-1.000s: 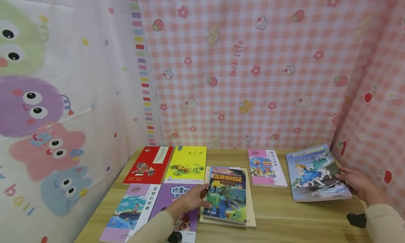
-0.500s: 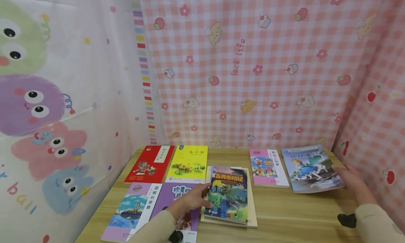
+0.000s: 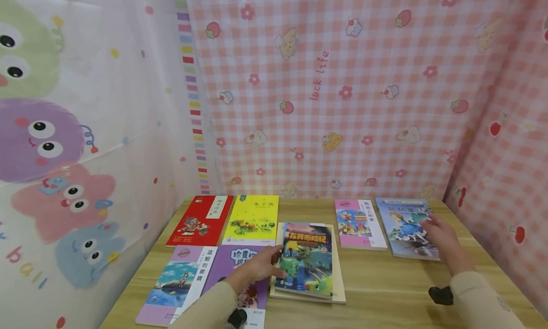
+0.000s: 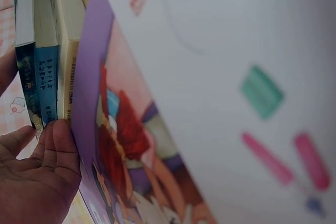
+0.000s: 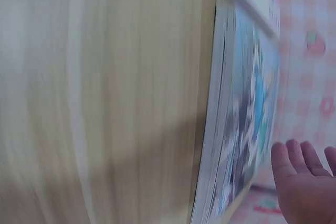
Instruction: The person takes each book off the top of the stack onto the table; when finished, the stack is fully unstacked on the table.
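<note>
My left hand (image 3: 259, 267) grips the left side of a small stack of books in the middle of the table. Its thumb lies on the top comic-style book (image 3: 308, 260); in the left wrist view its fingers (image 4: 58, 142) touch the spines. Beneath are a blue-spined book (image 4: 47, 80) and a larger cream book (image 3: 339, 281). My right hand (image 3: 443, 238) hovers over the right edge of a blue fairy-tale book (image 3: 404, 224), which lies flat at the back right. In the right wrist view its fingers are straight and hold nothing.
Left of the stack lie a red book (image 3: 199, 224), a yellow book (image 3: 252, 215), a blue-and-pink book (image 3: 173, 291) and a purple book (image 3: 244, 255). A pink-and-white book (image 3: 357, 224) sits beside the blue one. Patterned curtains (image 3: 325, 105) surround the wooden table (image 3: 385, 291).
The blue book was slid left and straightened beside the pink-and-white book, and set flat. My right hand let go of it and moved left over it. My left hand stays at the stack.
</note>
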`<control>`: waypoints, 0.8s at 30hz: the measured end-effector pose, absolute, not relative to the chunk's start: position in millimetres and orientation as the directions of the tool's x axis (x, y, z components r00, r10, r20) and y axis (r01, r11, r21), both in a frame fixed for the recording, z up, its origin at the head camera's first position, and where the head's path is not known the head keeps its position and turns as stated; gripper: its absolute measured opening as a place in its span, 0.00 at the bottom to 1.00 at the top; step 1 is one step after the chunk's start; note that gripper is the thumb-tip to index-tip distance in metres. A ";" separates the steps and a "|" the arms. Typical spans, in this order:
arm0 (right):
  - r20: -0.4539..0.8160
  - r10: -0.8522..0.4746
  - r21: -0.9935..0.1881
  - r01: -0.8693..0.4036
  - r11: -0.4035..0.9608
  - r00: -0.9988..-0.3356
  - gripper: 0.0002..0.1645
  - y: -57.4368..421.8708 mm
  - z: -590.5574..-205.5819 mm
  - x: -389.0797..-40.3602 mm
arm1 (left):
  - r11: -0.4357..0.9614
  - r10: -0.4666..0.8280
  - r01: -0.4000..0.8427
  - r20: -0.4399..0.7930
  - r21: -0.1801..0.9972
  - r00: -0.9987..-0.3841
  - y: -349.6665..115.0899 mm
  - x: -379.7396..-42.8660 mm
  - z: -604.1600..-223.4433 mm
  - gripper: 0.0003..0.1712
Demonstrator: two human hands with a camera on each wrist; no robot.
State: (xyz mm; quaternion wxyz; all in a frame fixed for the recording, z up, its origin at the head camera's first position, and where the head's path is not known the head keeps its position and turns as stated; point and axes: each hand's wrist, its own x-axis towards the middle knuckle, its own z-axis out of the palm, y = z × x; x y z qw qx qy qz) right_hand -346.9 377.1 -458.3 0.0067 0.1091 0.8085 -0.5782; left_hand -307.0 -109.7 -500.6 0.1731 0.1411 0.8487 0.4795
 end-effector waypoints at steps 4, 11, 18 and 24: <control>-0.146 0.065 -0.959 0.157 0.234 -0.987 0.41 344.0 -463.8 -348.7 | 0.497 0.409 0.068 -0.164 0.865 -0.898 -111.9 -305.2 -500.8 0.49; -0.170 -0.017 -0.974 0.165 0.156 -0.985 0.40 287.6 -464.0 -344.6 | 0.485 0.410 0.065 -0.161 0.872 -0.898 -113.0 -305.4 -502.2 0.49; -0.199 -0.032 -0.974 0.193 0.121 -0.980 0.38 235.0 -472.6 -333.6 | 0.476 0.428 0.096 -0.134 0.874 -0.894 -111.0 -306.8 -503.8 0.47; -0.176 -0.057 -0.982 0.172 0.073 -0.983 0.33 196.8 -484.8 -319.0 | 0.441 0.458 0.120 -0.108 0.889 -0.882 -110.9 -307.2 -500.6 0.41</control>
